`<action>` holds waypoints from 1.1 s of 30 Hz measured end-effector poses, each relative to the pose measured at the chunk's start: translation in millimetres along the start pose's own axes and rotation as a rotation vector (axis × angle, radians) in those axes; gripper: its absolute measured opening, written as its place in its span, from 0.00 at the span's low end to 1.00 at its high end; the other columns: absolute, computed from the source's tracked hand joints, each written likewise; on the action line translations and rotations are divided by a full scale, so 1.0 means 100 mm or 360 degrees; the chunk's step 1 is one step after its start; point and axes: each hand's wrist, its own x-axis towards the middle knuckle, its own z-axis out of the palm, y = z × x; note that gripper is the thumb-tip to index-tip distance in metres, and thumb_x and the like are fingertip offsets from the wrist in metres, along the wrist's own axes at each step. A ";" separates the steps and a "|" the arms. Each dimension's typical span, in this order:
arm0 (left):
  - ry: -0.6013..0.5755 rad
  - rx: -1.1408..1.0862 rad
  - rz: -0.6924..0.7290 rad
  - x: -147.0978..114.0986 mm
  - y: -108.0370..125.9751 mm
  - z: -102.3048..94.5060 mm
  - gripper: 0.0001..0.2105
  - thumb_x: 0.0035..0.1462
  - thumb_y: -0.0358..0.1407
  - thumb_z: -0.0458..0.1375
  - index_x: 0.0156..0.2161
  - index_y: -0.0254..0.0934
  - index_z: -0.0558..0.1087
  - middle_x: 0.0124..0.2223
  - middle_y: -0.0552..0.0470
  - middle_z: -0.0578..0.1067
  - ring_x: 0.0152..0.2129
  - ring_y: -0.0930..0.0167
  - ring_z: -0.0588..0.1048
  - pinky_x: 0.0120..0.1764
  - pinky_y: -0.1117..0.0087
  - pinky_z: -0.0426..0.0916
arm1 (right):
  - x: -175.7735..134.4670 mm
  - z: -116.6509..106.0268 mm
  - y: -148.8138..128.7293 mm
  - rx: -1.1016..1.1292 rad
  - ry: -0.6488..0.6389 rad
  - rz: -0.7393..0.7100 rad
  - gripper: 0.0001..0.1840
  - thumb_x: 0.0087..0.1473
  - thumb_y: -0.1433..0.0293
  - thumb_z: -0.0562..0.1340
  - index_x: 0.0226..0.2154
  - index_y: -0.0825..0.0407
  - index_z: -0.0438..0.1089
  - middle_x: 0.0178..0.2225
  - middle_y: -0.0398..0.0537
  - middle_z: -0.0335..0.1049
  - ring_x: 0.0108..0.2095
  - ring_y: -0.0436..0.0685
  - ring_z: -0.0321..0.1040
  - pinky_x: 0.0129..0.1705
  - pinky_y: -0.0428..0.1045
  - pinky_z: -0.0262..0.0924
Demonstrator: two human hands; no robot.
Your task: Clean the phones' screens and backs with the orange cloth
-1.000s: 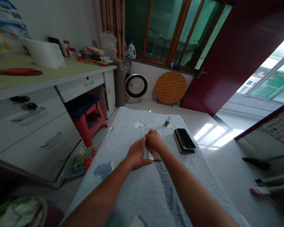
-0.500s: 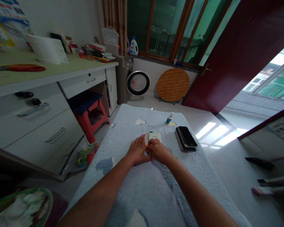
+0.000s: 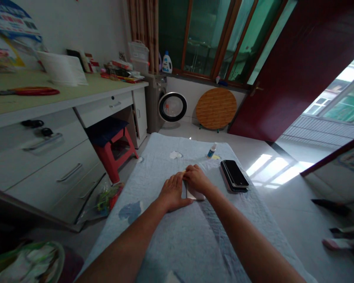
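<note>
A pale smartphone point(image 3: 195, 195) lies on the cloth-covered table, mostly hidden under my right hand, with its lower end showing. My left hand point(image 3: 172, 192) rests along its left edge. The fingers reach toward the far end and the thumb stretches to the near edge, bracing the phone between them. My right hand point(image 3: 197, 179) is closed over the phone's far left part, fingertips pinched together beside my left fingertips. A tiny yellow-orange bit point(image 3: 183, 171) shows at these fingertips, too small to name.
Stacked phones point(image 3: 234, 175) lie to the right, the top one black. Beyond them stands a small spray bottle point(image 3: 211, 151). A desk point(image 3: 106, 96) with scissors point(image 3: 35, 91) is on the left, with a red stool point(image 3: 115, 151) below. A washing machine point(image 3: 156, 102) stands behind, door open.
My right hand has slid away from me along the phone's left side, covering its far end and baring the near end. My left hand stays beside the phone. The view has tilted slightly.
</note>
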 end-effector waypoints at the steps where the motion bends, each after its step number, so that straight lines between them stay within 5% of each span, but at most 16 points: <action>1: 0.0003 0.0004 -0.0004 0.00 0.01 -0.01 0.47 0.44 0.55 0.61 0.63 0.36 0.46 0.65 0.39 0.54 0.61 0.55 0.54 0.60 0.55 0.52 | 0.07 0.00 0.04 -0.0009 -0.0001 0.0048 0.14 0.62 0.68 0.54 0.38 0.51 0.76 0.39 0.52 0.69 0.41 0.55 0.59 0.46 0.49 0.51; 11: -0.0108 0.0053 0.0068 -0.03 0.05 -0.12 0.35 0.48 0.54 0.60 0.60 0.47 0.57 0.63 0.45 0.57 0.59 0.54 0.56 0.57 0.51 0.54 | 0.36 0.00 0.20 -0.0022 -0.0144 0.0162 0.12 0.58 0.73 0.56 0.37 0.55 0.75 0.40 0.55 0.69 0.43 0.55 0.61 0.46 0.48 0.52; 19: 0.0039 -0.0020 0.0023 0.00 0.01 -0.01 0.43 0.44 0.53 0.62 0.61 0.38 0.50 0.62 0.41 0.59 0.59 0.56 0.58 0.58 0.56 0.55 | -0.01 0.04 -0.03 0.0107 -0.0032 0.0152 0.13 0.61 0.70 0.55 0.38 0.53 0.75 0.40 0.52 0.66 0.41 0.55 0.59 0.44 0.47 0.53; 25: 0.0053 -0.0041 -0.0028 -0.01 0.01 0.02 0.47 0.43 0.49 0.63 0.63 0.32 0.47 0.64 0.36 0.56 0.60 0.56 0.56 0.59 0.56 0.53 | -0.37 -0.02 -0.26 0.0206 -0.0137 0.0054 0.09 0.58 0.71 0.58 0.36 0.54 0.75 0.41 0.52 0.66 0.41 0.55 0.59 0.43 0.47 0.54; 33: -0.0138 0.0035 0.0085 0.01 0.00 -0.05 0.38 0.48 0.53 0.60 0.63 0.47 0.55 0.68 0.52 0.51 0.60 0.54 0.54 0.57 0.52 0.54 | -0.78 0.05 -0.31 0.0368 0.0156 0.0143 0.11 0.62 0.69 0.55 0.40 0.48 0.73 0.41 0.47 0.68 0.41 0.53 0.61 0.43 0.46 0.54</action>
